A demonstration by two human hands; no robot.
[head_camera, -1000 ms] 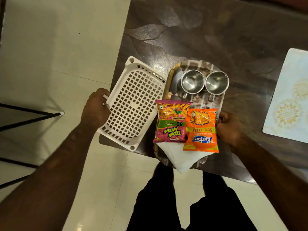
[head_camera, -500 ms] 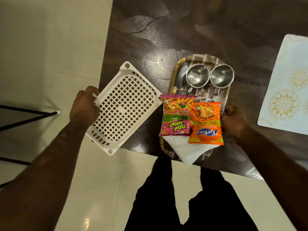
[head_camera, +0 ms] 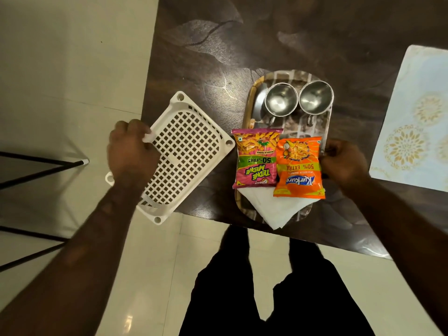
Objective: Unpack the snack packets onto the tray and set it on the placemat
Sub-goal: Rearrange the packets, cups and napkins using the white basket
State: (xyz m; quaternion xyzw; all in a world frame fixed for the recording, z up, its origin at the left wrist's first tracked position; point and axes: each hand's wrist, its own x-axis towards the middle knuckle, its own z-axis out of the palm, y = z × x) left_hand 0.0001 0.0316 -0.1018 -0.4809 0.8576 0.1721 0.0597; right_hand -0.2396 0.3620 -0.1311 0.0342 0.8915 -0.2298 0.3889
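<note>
While both snack packets already lay on the patterned oblong tray (head_camera: 317, 122), the unpacking part looked done and the carry to the pale blue floral placemat (head_camera: 412, 117) was what remained.

Layout: tray sat on the dark marbled table (head_camera: 266, 32), near its front edge, placemat well apart to the right. Pink Tedhe Medhe packet (head_camera: 254, 158) and orange Kurkure packet (head_camera: 299, 166) lay flat side by side, touching, both partly over a folded white napkin (head_camera: 274, 209). Two steel cups (head_camera: 281, 99) stood upright at the far end, a steel spoon (head_camera: 258, 103) beside the left one.

Hands: left hand (head_camera: 131, 151) had fingers curled shut over the rim of the empty white plastic lattice basket (head_camera: 186, 151), which hung partly off the table's left edge. Right hand (head_camera: 344, 161) was at the tray's right edge beside the orange packet, fingers curled in; couldn't tell if it gripped the rim or just rested against it.

Handling call, judgement only:
- Tray probably stiff, moderately loaded; cups made the far end heavier.
- Packets light, air-filled, glossy, so likely to slide on any tilt. Cups could tip or skate too.
- One-hand grip on one long side would lever the tray down on the other. Better to take both long rims near the middle, thumbs on top, keep it level.
- That needed the left hand free of the basket first.
</note>
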